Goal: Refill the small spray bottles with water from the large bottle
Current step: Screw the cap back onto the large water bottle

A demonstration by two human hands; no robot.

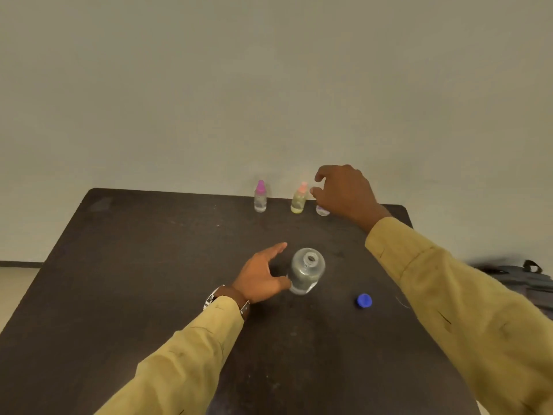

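Note:
The large clear bottle (306, 272) stands upright and uncapped at the middle of the dark table (149, 265). Its blue cap (364, 301) lies to the right. My left hand (261, 277) is open just left of the bottle, thumb near or touching its side. At the table's far edge stand three small spray bottles: one with a purple top (260, 196), one yellowish with a pink top (299, 198), and a third (322, 210) mostly hidden under my right hand (344, 191). That hand hovers over it with fingers curled and apart.
A plain wall rises directly behind the table's far edge. A dark bag (526, 280) lies off the table's right side. Floor shows at the far left.

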